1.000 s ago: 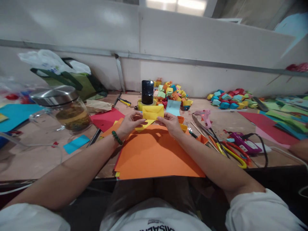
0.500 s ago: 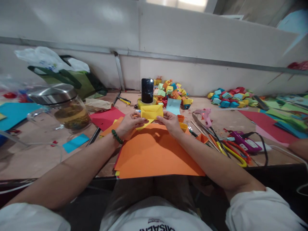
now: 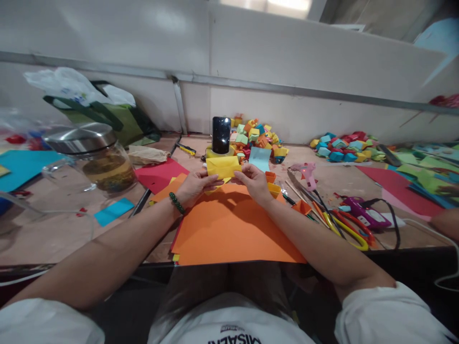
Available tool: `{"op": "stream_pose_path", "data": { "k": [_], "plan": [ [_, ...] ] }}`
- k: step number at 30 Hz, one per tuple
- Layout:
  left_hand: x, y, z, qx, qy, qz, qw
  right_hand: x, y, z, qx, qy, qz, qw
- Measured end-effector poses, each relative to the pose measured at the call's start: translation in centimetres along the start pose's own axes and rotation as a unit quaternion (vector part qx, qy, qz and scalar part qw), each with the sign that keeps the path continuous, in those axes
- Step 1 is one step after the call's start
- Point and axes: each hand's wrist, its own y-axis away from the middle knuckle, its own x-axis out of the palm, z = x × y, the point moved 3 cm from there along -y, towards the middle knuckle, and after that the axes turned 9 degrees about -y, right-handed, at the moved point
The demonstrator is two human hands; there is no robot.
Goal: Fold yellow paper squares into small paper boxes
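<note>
I see my left hand [image 3: 196,184] and right hand [image 3: 253,180] each pinching a folded yellow paper [image 3: 223,166] above the orange sheet [image 3: 233,224] on the bench [image 3: 50,239].

Worn pinkish-tan tabletop [image 3: 53,239], dark front edge. Behind it, white partition panels [image 3: 287,52] with a grey horizontal rail [image 3: 287,91] and vertical seam. Bright window strip [image 3: 265,5] at top; even, diffuse light.
</note>
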Motion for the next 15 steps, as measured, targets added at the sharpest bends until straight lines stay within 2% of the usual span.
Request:
{"op": "stream_pose_path", "data": {
  "k": [9,15],
  "plan": [
    [0.4,0.26,-0.59,0.029,-0.014,-0.021,0.999,-0.36,0.04,-0.03,0.05,-0.022,-0.043,0.998],
    [-0.03,0.04,-0.41,0.037,-0.035,-0.015,0.999,-0.26,0.07,0.0,0.083,0.011,0.007,0.996]
  ]
}}
